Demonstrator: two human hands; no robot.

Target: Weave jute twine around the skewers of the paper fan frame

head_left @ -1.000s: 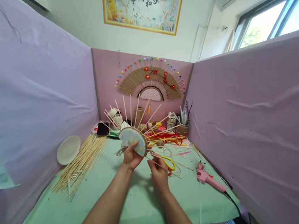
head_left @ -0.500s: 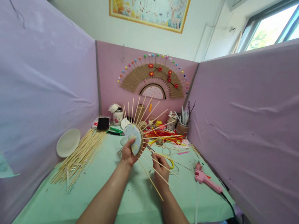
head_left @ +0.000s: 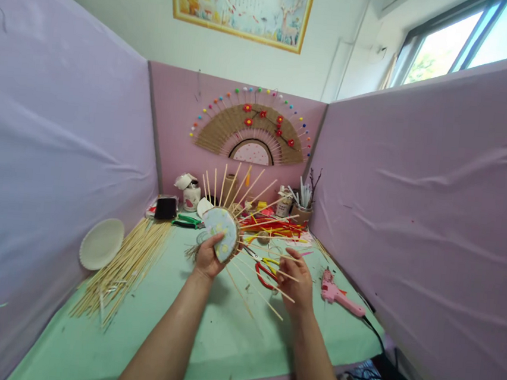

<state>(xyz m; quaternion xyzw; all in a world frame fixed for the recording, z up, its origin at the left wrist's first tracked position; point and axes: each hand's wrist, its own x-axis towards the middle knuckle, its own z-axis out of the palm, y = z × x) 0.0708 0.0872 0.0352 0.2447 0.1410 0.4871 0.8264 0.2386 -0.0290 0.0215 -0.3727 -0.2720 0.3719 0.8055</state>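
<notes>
My left hand [head_left: 210, 256] grips a pale blue half-round piece [head_left: 223, 226] with a brown edge, the thumb on its face. Thin wooden sticks [head_left: 259, 195] fan out from that edge, up and to the right. My right hand [head_left: 297, 281] is beside the lower right sticks, fingers bent and somewhat apart; whether it touches a stick is unclear. Between the hands, behind the sticks, are scissors [head_left: 265, 275] with red and yellow handles.
Loose sticks [head_left: 133, 256] and a white dish [head_left: 102, 244] are at the left. Green-handled pliers [head_left: 187, 221], jars [head_left: 191, 196] and red strips [head_left: 272, 224] stretch along the back. A pink glue gun [head_left: 342, 297] lies at the right, its cable trailing off the edge.
My right hand has moved right, away from the half-round piece, and its fingers have loosened. The scissors' red handle now shows. The whole view has shifted slightly.
</notes>
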